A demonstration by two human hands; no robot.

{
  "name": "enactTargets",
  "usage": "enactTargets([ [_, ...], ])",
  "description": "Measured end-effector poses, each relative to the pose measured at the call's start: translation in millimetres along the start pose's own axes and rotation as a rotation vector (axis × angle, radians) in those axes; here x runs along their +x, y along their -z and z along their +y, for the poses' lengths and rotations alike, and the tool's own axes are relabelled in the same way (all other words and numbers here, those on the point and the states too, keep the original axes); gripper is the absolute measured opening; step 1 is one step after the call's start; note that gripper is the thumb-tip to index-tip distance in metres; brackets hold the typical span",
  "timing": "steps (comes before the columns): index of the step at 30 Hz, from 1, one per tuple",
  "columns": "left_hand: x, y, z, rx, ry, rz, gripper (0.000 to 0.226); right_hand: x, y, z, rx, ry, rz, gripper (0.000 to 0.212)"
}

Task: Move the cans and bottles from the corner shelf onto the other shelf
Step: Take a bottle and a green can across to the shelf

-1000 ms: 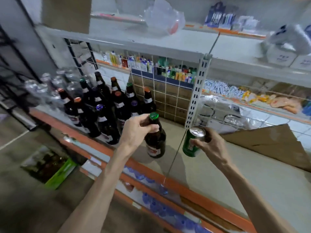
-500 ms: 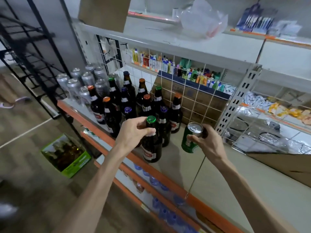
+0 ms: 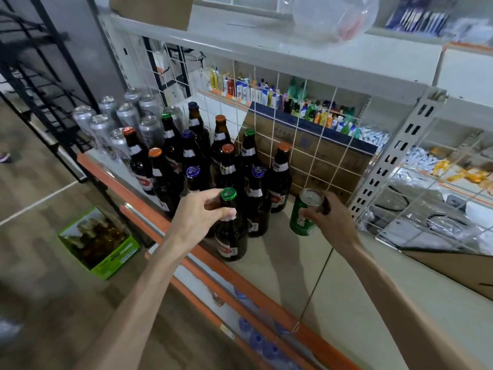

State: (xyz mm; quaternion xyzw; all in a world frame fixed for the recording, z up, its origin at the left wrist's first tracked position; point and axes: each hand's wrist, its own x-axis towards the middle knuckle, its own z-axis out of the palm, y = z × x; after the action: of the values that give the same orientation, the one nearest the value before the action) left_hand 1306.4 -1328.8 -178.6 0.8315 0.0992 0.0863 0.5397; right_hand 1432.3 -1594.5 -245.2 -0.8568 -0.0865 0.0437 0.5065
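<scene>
In the head view, our left hand (image 3: 197, 212) pinches the neck of a green-capped brown bottle (image 3: 230, 236) just under the cap. Our right hand (image 3: 333, 222) wraps a green can (image 3: 302, 214) from behind. The bottle is upright near the orange front edge of the shelf (image 3: 280, 263), just beside the cluster of dark bottles (image 3: 228, 169). The can tilts slightly, further back. We judge both should go down straight, the bottle set back from the edge, without nudging its neighbours. The bottle is dark glass with a red-and-white label; the can has a silver top.
</scene>
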Motion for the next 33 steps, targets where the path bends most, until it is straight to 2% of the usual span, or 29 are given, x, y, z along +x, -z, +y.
enactTargets([
  [8, 2.0, 0.7, -6.9, -0.007, 0.035, -0.005, 0.030, 15.4, -9.4, 10.8, -0.004, 0.032, -0.063, 0.041],
  [19, 5.7, -0.8, -17.4, 0.015, -0.007, 0.046, 0.035, 35.5, -18.4, 27.9, 0.022, 0.024, -0.072, 0.042],
  [23, 4.8, -2.2, -22.6, 0.021, 0.010, 0.047, 0.035, 36.7, -21.9, 37.8, 0.049, -0.003, -0.081, 0.051],
  [26, 4.2, -2.7, -23.0, 0.032, 0.008, 0.049, 0.035, 38.2, -21.0, 34.7, 0.059, 0.020, -0.067, 0.042],
  [33, 5.4, -1.1, -24.2, 0.043, 0.022, 0.043, 0.036, 45.4, -26.9, 34.8, 0.103, 0.032, -0.102, 0.044],
])
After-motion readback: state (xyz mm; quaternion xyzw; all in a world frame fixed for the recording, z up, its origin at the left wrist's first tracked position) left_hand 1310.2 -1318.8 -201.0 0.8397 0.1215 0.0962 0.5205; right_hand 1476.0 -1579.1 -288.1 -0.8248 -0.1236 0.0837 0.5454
